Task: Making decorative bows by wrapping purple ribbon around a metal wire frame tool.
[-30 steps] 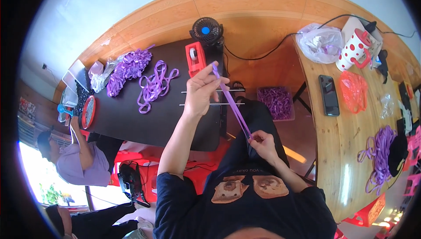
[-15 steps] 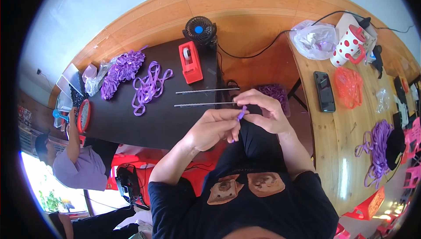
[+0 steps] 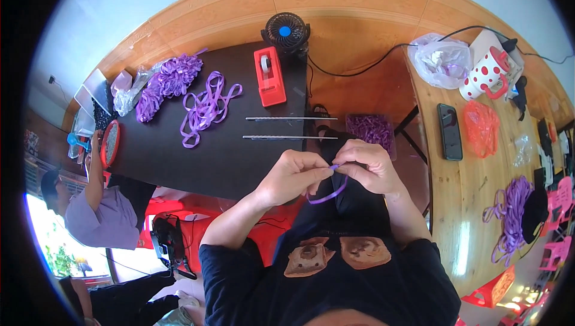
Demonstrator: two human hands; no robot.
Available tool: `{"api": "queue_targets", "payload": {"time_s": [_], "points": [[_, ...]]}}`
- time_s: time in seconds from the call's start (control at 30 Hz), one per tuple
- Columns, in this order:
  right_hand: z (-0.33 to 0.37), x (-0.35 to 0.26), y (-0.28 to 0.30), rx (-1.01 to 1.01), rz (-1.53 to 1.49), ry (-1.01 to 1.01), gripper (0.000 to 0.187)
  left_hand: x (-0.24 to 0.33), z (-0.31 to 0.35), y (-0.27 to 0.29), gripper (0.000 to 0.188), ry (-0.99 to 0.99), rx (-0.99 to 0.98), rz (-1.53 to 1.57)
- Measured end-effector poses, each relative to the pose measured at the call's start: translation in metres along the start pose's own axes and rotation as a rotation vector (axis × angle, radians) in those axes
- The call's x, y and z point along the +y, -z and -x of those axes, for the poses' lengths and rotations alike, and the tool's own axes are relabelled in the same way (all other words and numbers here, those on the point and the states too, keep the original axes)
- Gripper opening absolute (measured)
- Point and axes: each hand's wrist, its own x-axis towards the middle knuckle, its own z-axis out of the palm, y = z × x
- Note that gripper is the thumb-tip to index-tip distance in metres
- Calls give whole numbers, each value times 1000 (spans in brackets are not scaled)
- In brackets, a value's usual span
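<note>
Above my lap, a short purple ribbon (image 3: 335, 195) hangs in a loop below my fingertips. My left hand (image 3: 293, 176) pinches it between thumb and forefinger. Close against it, my right hand (image 3: 369, 166) pinches the ribbon too, at a small bunched spot where the fingertips meet. Just beyond my hands, two thin metal rods (image 3: 290, 137) lie parallel, sticking out past the dark table's right edge. A loose tangle of purple ribbon (image 3: 208, 110) lies on the dark table (image 3: 197, 167), with a thick purple ribbon bundle (image 3: 173, 80) behind it.
A red tape dispenser (image 3: 270, 80) and a small black fan (image 3: 286, 31) stand at the back. Below the gap between tables sits a bin of purple pieces (image 3: 372, 131). The wooden table (image 3: 449, 200) holds a phone (image 3: 449, 131) and a dotted mug (image 3: 483, 77). Another person (image 3: 99, 218) works at left.
My hands have come together, and both now pinch the ribbon, which has opened into a hanging loop. The whole view has shifted slightly.
</note>
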Motion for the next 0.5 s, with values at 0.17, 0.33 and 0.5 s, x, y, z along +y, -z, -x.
{"api": "queue_targets", "payload": {"time_s": [0.17,0.33,0.5], "points": [[-2,-2,-2,-13,-4,-34,11,-6,1,-4,14,-44,59,49],[-3,0,-1,-81,89,55,13,-13,2,-3,14,-44,26,108],[-10,-8,4,-135,149,207,17,-10,1,2,16,106,-101,272]]}}
